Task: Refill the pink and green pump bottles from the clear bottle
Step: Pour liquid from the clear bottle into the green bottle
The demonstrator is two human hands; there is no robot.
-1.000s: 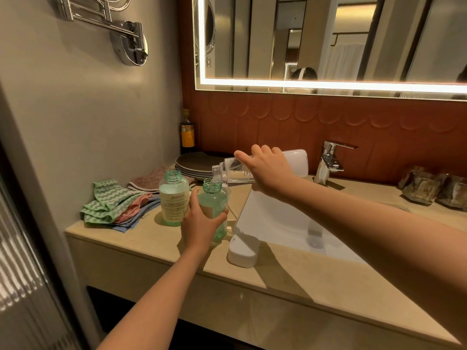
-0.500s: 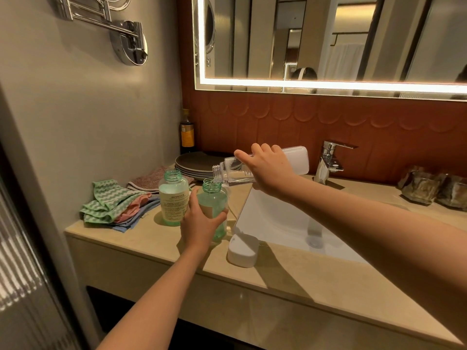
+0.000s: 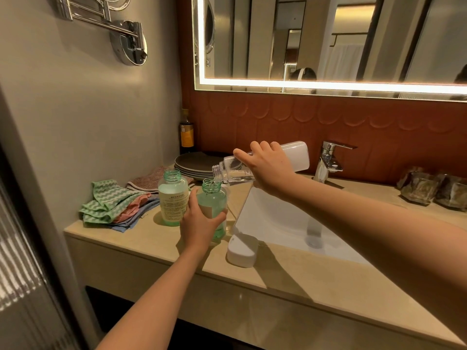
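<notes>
Pouring with right hand [image 3: 267, 169] curled round the tilted clear bottle [image 3: 233, 170], mouth just above the green bottle [image 3: 211, 195] clasped by left hand [image 3: 199, 223] at the sink's [image 3: 273, 218] nine o'clock, so tilt gently and aim for the neck's centre.

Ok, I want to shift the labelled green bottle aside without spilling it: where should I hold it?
I'd grip the labelled green bottle around its wide body at label height, coming from the near side. It stands upright with an open mouth, so keep off the neck. The bottle being filled crowds its right and the folded cloths its left.
</notes>
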